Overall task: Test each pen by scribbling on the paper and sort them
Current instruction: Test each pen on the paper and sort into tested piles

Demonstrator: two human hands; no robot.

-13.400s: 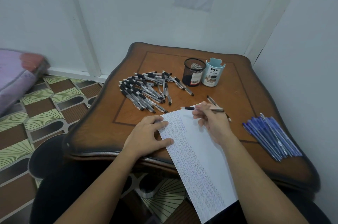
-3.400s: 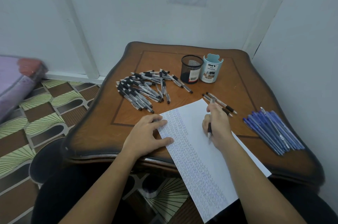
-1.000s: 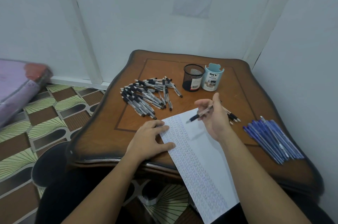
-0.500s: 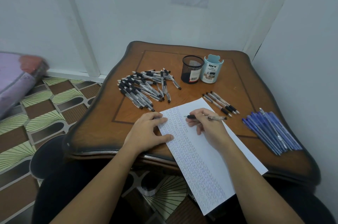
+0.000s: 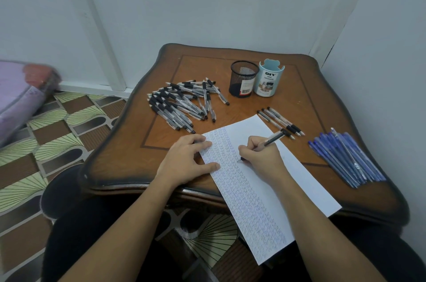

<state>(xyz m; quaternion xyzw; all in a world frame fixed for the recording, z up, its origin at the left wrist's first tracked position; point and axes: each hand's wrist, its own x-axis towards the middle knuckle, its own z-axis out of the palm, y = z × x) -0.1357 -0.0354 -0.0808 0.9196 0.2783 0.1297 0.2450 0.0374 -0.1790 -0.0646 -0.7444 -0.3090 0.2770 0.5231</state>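
A white paper [image 5: 265, 180] lies slanted over the near edge of the brown table [image 5: 138, 150], its left strip filled with small scribbles. My left hand [image 5: 184, 162] presses flat on the paper's left edge. My right hand [image 5: 260, 157] grips a black-grip pen [image 5: 273, 138] in writing pose, tip down on the paper. A heap of several black-grip pens [image 5: 184, 104] lies at the table's left middle. Three black-grip pens [image 5: 280, 122] lie side by side just beyond the paper's far corner. A bunch of blue pens [image 5: 345, 159] lies at the right edge.
A black mesh cup [image 5: 243, 79] and a pale blue desk organizer [image 5: 268, 79] stand side by side at the back of the table. Walls close in behind and to the right. Patterned floor tiles [image 5: 57, 134] and a purple bundle [image 5: 20, 97] are on the left.
My right hand turned the pen from lying level across the fingers into a writing grip and set its tip on the paper. My left hand has stayed on the paper.
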